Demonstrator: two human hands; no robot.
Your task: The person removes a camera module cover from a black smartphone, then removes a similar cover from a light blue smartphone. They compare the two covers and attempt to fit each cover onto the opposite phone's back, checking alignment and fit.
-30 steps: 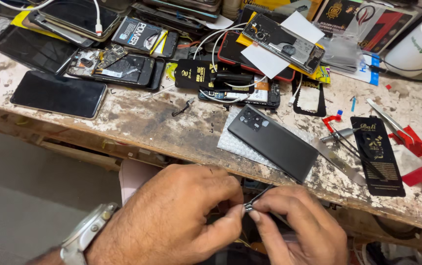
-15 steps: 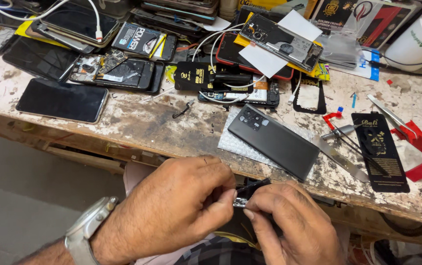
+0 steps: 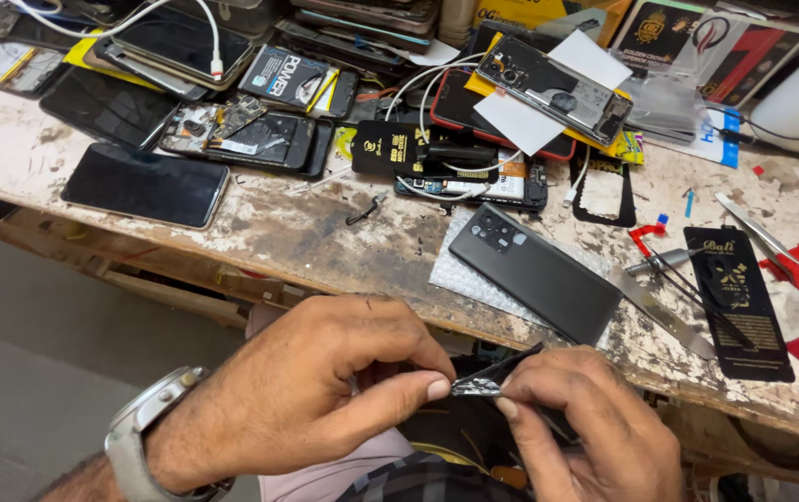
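Pinching a small shiny strip (image 3: 476, 387) between them, the left hand (image 3: 311, 400) and the right hand (image 3: 585, 423) meet below the near edge of a worn, paint-flecked workbench (image 3: 325, 242), over the person's lap. The left thumb and forefinger are closed on one end of the strip; the right fingertips (image 3: 509, 390) are closed on the other end, and a dark, thin piece (image 3: 516, 358) runs up from the grip, its nature too small to tell. A metal wristwatch (image 3: 144, 432) sits on the left wrist.

Judging by the scene, the work seems midway: a black phone (image 3: 534, 271) lies back-up on a patch of bubble wrap (image 3: 460, 279) near the front edge, looking closed, while the little part is handled off the bench rather than fitted anywhere.

Toward the back edge, opened phones, loose screens and white cables (image 3: 418, 88) crowd together. A dark phone screen (image 3: 146, 184) lies toward the left end. Toward the right end lie tweezers (image 3: 669, 274), a flat metal blade (image 3: 665, 316) and a black card (image 3: 739, 302). A bare stretch of benchtop lies along the near edge between the dark screen and the black phone, offering some room; the hands themselves have open space below the bench edge.
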